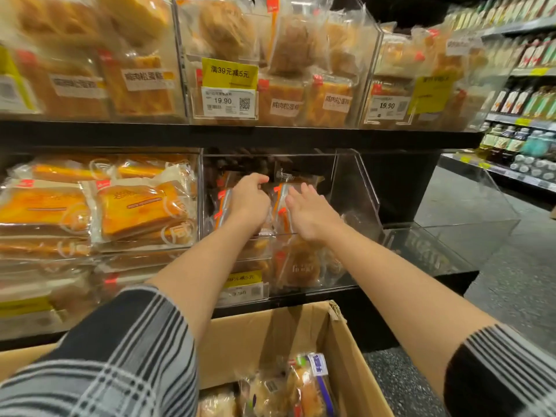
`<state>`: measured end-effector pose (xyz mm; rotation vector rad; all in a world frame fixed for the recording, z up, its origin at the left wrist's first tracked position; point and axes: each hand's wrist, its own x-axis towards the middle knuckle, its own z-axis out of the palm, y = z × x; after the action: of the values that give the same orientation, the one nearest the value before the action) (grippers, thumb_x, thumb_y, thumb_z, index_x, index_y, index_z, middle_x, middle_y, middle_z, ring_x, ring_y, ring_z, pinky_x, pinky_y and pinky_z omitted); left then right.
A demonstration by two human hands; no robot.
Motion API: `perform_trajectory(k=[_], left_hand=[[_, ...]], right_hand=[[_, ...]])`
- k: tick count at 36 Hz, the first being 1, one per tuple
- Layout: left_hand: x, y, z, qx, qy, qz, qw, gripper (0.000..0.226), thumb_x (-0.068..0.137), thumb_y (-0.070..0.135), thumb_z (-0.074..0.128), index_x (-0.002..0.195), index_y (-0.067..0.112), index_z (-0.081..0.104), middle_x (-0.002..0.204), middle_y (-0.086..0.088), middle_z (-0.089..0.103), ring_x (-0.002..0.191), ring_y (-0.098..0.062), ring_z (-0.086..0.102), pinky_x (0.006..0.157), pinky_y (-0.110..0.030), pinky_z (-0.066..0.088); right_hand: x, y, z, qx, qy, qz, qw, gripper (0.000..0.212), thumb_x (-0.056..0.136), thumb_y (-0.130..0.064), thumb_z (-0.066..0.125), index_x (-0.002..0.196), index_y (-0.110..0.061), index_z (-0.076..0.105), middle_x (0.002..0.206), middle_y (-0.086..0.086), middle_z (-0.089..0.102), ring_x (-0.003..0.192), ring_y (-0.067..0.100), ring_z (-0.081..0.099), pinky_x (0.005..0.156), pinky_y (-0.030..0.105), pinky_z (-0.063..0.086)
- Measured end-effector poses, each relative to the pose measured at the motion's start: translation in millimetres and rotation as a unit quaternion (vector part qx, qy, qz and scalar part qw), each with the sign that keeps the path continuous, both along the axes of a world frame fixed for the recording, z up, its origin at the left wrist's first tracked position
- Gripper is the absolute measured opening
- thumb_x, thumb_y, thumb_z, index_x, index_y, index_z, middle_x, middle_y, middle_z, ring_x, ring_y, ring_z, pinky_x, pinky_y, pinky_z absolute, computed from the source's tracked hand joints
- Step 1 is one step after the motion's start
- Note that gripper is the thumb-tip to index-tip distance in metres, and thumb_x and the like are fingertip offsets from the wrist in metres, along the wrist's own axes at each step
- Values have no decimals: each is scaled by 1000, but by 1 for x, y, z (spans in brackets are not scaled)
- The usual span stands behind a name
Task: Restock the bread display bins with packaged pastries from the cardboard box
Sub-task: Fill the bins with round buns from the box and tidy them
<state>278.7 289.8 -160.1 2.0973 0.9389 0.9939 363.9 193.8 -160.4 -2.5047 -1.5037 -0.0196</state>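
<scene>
- Two hands reach into the clear middle bin (pixel 355 188) on the lower shelf, at about 12 o'clock from the person.
- At 9 o'clock, the neighbouring bin (pixel 192 206) is stacked high with orange-printed cake packs (pixel 135 209).
- Left hand (pixel 251 198): fingers curled, pinching the top edge of a packaged pastry (pixel 221 206) standing upright in the middle bin.
- Right hand (pixel 310 212): fingers straight and slightly spread, palm laid against a second upright pack (pixel 279 195) just beside the first.
- Below the hands, at 6 o'clock, the cardboard box (pixel 270 332) sits open, with more wrapped pastries (pixel 294 386) lying in its bottom.
- At 2 o'clock, an aisle shelf of bottles (pixel 523 97) runs back, well apart from the bins.
</scene>
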Motion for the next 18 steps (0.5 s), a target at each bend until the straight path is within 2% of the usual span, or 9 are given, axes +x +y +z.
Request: perform_trajectory(k=[2, 4, 6, 8, 11, 13, 16, 18], left_hand=[[-12, -8, 5, 8, -42, 9, 999, 43, 91, -7, 38, 121, 14, 60, 126, -5, 57, 119, -20, 52, 91, -21, 37], [-25, -15, 7, 60, -2, -13, 998, 42, 90, -7, 41, 120, 16, 60, 124, -3, 56, 115, -19, 52, 88, -24, 40], [-40, -19, 4, 97, 57, -36, 993, 37, 92, -1, 46, 122, 18, 58, 126, -2, 55, 116, -21, 52, 92, -30, 44], [-63, -26, 3, 101, 67, -50, 991, 35, 93, 1, 46, 123, 15, 57, 127, -4, 55, 118, -21, 52, 96, -31, 43], [-112, -41, 0, 139, 49, -106, 983, 33, 95, 0, 44, 122, 14, 57, 116, 2, 55, 106, -6, 49, 87, -4, 35], [-150, -47, -6, 170, 78, -155, 970, 37, 93, -2, 46, 124, 14, 56, 114, 5, 55, 103, -2, 47, 85, -1, 33], [-204, -50, -19, 126, 140, -185, 964, 40, 93, 1, 47, 125, 25, 54, 115, 11, 58, 104, 0, 55, 91, -15, 43], [-235, -51, -27, 81, 201, -190, 958, 37, 96, 6, 46, 122, 32, 53, 110, 16, 60, 98, 6, 58, 85, -15, 45]], right_hand=[[-7, -5, -3, 76, -12, -15, 997, 49, 105, -27, 21, 153, -14, 19, 161, 9, 9, 149, 22, -1, 119, 39, 1], [-17, -12, -6, 105, 1, -42, 994, 49, 105, -32, 21, 151, -13, 27, 160, 7, 13, 149, 20, 4, 119, 36, 0], [-26, -19, -11, 117, 11, -54, 992, 48, 104, -34, 25, 145, -12, 36, 156, 6, 23, 146, 22, 18, 121, 40, 10], [-39, -27, -14, 145, 26, -40, 988, 43, 102, -32, 33, 140, -13, 41, 149, 6, 32, 140, 24, 29, 117, 44, 24], [-68, -41, -17, 182, 93, -4, 979, 46, 99, -21, 44, 143, -13, 37, 150, 5, 35, 139, 21, 32, 114, 41, 31], [-92, -51, -15, 208, 133, 18, 969, 42, 97, -14, 46, 139, -14, 42, 142, 2, 44, 129, 20, 43, 107, 34, 38], [-127, -57, -10, 229, 161, 55, 959, 32, 97, -12, 45, 127, -15, 55, 125, 2, 58, 114, 18, 54, 98, 33, 43], [-151, -58, -8, 226, 203, 78, 950, 27, 97, -12, 45, 116, -18, 62, 109, 0, 67, 100, 17, 61, 89, 33, 49]])
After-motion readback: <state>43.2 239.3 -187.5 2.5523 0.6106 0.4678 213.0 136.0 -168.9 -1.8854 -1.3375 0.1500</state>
